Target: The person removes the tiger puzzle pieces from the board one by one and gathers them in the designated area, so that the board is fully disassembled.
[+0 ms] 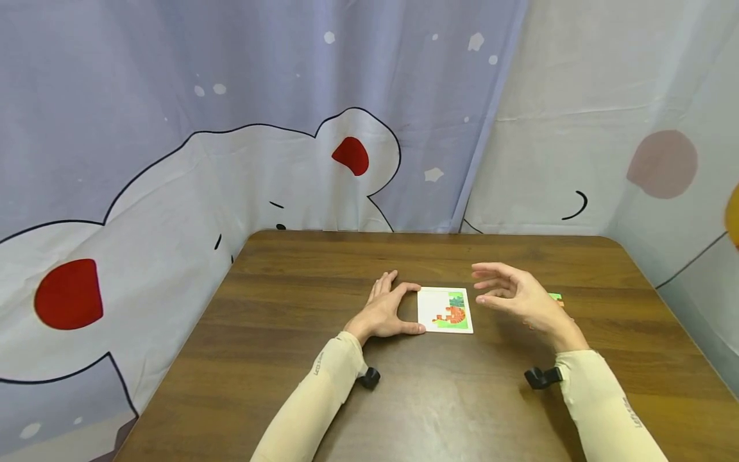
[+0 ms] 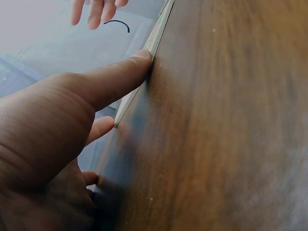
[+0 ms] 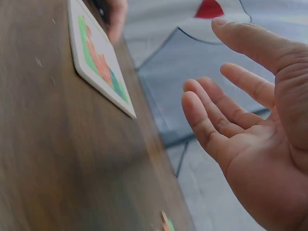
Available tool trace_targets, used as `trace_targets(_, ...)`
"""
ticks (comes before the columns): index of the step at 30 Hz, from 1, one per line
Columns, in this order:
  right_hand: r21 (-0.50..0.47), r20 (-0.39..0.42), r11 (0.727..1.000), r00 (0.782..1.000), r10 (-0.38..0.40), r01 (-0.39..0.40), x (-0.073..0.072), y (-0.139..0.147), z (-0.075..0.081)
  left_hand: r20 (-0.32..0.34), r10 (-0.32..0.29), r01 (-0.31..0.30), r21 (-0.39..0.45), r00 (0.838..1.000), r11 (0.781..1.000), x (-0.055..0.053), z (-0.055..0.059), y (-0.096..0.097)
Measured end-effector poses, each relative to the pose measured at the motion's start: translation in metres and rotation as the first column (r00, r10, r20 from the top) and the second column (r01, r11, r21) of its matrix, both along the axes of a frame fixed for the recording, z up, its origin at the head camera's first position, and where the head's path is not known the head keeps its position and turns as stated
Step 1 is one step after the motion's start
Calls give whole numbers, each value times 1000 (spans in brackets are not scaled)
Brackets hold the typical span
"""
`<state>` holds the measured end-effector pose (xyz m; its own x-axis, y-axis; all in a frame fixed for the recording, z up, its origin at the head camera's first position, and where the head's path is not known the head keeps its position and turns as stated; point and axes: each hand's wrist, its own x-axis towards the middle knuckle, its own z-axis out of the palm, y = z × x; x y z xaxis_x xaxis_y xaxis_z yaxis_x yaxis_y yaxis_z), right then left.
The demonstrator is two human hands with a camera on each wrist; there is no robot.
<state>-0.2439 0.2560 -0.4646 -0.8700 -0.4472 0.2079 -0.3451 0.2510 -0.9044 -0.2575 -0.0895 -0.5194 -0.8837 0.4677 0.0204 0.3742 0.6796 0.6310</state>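
Puzzle board (image 1: 431, 303), part-filled, flat on brown table (image 1: 450, 391).
Left hand (image 1: 382, 314), nine o'clock: thumb and forefinger grip the board's corners at eight and ten. Right hand (image 1: 522, 298), three o'clock: raised, fingers loosely curved, holding nothing. Laid pieces (image 1: 456, 315): two to six o'clock. Loose pieces (image 1: 556, 296): three o'clock, partly hidden by right hand. Judged risks: board skidding if left grip slackens; loose pieces scattered by a low right wrist.

"On my feed, the left sleeve (image 1: 314, 401) and right sleeve (image 1: 606, 404) look cream and close-fitting."

"I see small dark lettering (image 1: 632, 412) running lengthwise on each."

"Wrists?"

"A stubby black left camera (image 1: 370, 378), a matching right camera (image 1: 538, 378). Left hand (image 1: 382, 316) and right hand (image 1: 524, 300) are bare."
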Motion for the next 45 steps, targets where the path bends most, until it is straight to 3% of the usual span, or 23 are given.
trace_targets(7,12,60,999,997,41,-42,1,-22,-8,21,12,-12,0,1000,1000,-2,-3,3)
trace_targets(9,23,63,999,997,45,-46,1,-25,-11,-4,10,-10,8,1000,1000,-6,-10,3)
trace_targets(16,5,53,996,994,93,-93,-3,-37,-26,37,19,-20,23,999,1000,-4,-5,0)
trace_targets(19,-4,52,993,992,115,-115,-4,-40,-31,28,22,-23,23,999,999,-5,-9,-1)
trace_targets(28,57,64,994,994,93,-96,-5,-41,-40,28,21,-22,16,999,1000,-3,-5,-1)
trace_targets(34,82,44,992,994,96,-99,-8,-41,-43,12,16,-16,10,1000,1000,-4,-3,1)
trace_targets(45,215,-59,974,995,85,-70,-2,-46,-45,19,13,-13,22,1000,1000,-1,2,0)
